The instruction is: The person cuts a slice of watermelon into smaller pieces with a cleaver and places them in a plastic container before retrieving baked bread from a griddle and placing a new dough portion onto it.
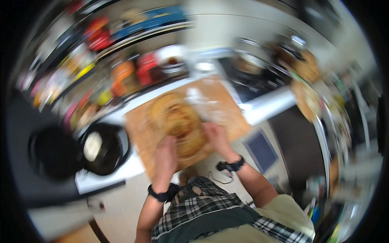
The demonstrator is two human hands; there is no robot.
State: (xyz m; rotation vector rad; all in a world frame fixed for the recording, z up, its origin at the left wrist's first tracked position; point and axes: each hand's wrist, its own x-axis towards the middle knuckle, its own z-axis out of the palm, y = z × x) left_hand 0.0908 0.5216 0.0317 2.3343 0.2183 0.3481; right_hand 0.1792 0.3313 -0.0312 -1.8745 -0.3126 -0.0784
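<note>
Motion blur softens the whole head view. A round, golden-brown tray or shallow basket (177, 121), its exact kind unclear, lies over a wooden board (136, 127) before me, with reddish-brown food (179, 121) along its middle. At its lower left edge is my left hand (165, 156), and my right hand (215, 136) is at its right edge. Whether the fingers grip the rim cannot be made out. White powder or dough (194, 95) shows on the board beyond the tray. Each wrist wears a black band.
A black pan (112, 152) holding a pale flat piece (93, 146) stands left of the board. Jars and packets (123, 76) line the back left under a shelf. A pot (250, 60) sits on the black hob (258, 88) at the back right, beyond a counter edge.
</note>
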